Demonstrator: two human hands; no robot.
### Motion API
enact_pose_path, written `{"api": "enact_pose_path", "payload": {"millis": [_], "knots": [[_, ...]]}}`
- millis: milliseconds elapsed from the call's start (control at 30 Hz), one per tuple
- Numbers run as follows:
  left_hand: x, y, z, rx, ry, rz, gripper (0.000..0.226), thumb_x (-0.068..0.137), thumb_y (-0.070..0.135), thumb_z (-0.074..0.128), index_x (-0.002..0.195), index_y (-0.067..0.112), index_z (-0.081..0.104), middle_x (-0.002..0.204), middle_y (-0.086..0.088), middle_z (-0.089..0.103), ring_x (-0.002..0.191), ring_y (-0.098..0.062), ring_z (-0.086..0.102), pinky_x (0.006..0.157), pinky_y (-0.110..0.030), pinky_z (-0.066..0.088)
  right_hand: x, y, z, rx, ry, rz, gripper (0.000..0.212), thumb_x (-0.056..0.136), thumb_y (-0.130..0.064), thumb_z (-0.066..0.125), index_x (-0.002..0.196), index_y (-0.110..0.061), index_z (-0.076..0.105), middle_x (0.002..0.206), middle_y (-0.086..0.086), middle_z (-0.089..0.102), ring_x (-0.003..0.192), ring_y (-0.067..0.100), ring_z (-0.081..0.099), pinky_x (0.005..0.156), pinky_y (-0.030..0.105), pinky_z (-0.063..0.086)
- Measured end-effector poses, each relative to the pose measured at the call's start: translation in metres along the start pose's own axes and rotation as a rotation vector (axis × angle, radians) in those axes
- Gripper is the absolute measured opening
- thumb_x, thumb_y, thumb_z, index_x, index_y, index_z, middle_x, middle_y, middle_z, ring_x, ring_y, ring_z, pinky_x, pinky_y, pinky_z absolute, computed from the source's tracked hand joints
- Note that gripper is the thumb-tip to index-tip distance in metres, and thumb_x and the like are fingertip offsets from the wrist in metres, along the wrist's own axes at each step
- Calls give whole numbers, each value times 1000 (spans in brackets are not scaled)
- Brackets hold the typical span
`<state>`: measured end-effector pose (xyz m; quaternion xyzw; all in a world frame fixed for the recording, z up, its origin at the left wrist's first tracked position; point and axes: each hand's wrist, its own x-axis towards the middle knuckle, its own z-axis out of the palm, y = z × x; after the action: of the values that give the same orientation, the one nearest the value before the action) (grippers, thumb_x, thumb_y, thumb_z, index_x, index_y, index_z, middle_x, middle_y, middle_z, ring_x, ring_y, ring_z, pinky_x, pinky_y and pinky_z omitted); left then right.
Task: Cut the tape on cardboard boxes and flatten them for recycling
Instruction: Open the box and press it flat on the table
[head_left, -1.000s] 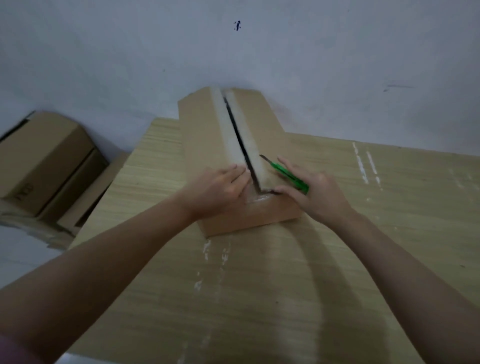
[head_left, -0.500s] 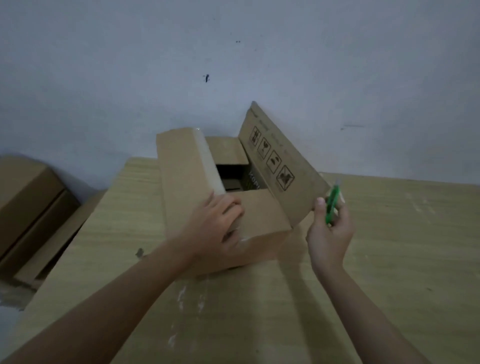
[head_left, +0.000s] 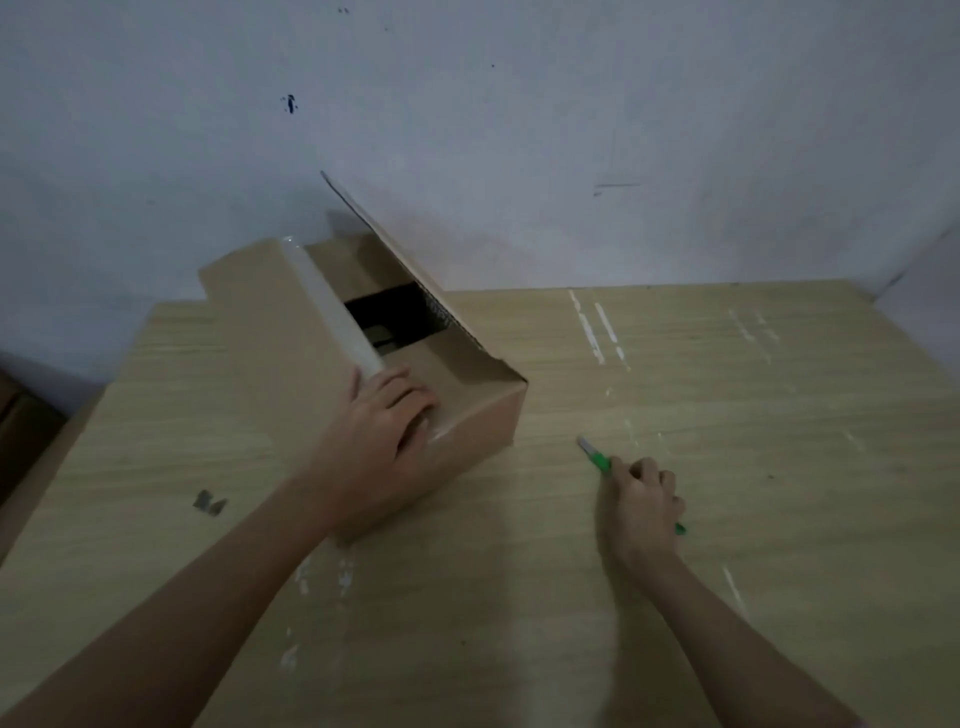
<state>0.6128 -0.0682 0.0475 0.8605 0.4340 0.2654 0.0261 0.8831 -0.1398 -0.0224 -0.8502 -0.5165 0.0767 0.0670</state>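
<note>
A brown cardboard box with whitish tape, green-handled cutter, pale wood-grain table.

Left hand steadies box; right hand grips cutter.
</note>
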Motion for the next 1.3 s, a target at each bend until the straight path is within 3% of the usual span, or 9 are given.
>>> {"api": "enact_pose_path", "payload": {"millis": [133, 267, 433, 600, 700, 800, 933, 1133, 1300], "knots": [[-1, 3, 1, -31, 42, -16, 38, 84, 27, 38, 98, 9, 69, 104, -7, 67, 117, -16, 40, 101, -58, 23, -4, -7, 0, 45, 130, -67, 35, 92, -15, 48, 127, -14, 54, 121, 13, 52, 109, 32, 47, 89, 42, 35], [0, 8, 3, -28, 47, -52, 41, 84, 29, 37, 99, 8, 68, 105, -7, 67, 120, -16, 38, 104, -54, 17, -12, -47, -19, 580, 353, -627, 39, 81, -6, 41, 111, 5, 64, 103, 22, 60, 97, 23, 52, 85, 30, 45], [10, 16, -12, 54, 11, -62, 39, 78, 30, 39, 92, 8, 68, 100, -10, 66, 113, -26, 54, 97, -56, 37, -4, -109, -67, 560, 380, -1062, 41, 77, 8, 41, 110, 8, 65, 111, 25, 63, 107, 28, 53, 100, 27, 40], [15, 11, -61, 192, 92, 15, 35, 78, 38, 47, 80, 12, 69, 82, -4, 64, 81, -25, 61, 87, -35, 38, 6, -131, -83, 523, 415, -820, 48, 81, -1, 45, 129, 2, 52, 141, 28, 36, 132, 38, 36, 109, 44, 35], [11, 7, -107, 299, 96, 19, 50, 81, 55, 39, 71, 17, 69, 62, 1, 61, 65, -21, 58, 80, -36, 38, 8, -141, -85, 474, 366, -692, 53, 81, -4, 56, 133, 1, 45, 144, 30, 27, 136, 43, 27, 109, 55, 32], [7, -6, -142, 399, -209, -173, 61, 73, 68, 29, 83, 23, 69, 71, -3, 67, 73, -26, 62, 73, -31, 41, 9, -145, -84, 351, 296, -631, 61, 81, -9, 61, 137, 0, 40, 147, 30, 21, 140, 43, 16, 116, 50, 14], [-12, -41, -138, 364, -652, -443, 47, 84, 53, 53, 120, 24, 59, 96, -2, 67, 97, -21, 59, 81, -28, 49, 5, -148, -85, 346, 192, -566, 66, 85, -19, 62, 142, -3, 33, 152, 24, 10, 141, 37, 18, 116, 43, 21], [-34, -59, -92, 180, -356, -470, 97, 61, 86, 27, 129, 21, 51, 121, 1, 51, 111, -22, 53, 90, -33, 43, -14, -164, -87, 307, 165, -532, 67, 87, -24, 59, 144, -8, 28, 154, 17, 7, 141, 34, 17, 116, 44, 20], [-38, -49, -89, -441, -25, -263, 43, 73, 43, 73, 105, 20, 56, 101, 5, 57, 93, -12, 56, 78, -26, 44, -37, -178, -103, 425, 249, -621, 63, 89, -38, 53, 144, -13, 33, 155, 8, 15, 142, 29, 17, 115, 47, 21]]}}
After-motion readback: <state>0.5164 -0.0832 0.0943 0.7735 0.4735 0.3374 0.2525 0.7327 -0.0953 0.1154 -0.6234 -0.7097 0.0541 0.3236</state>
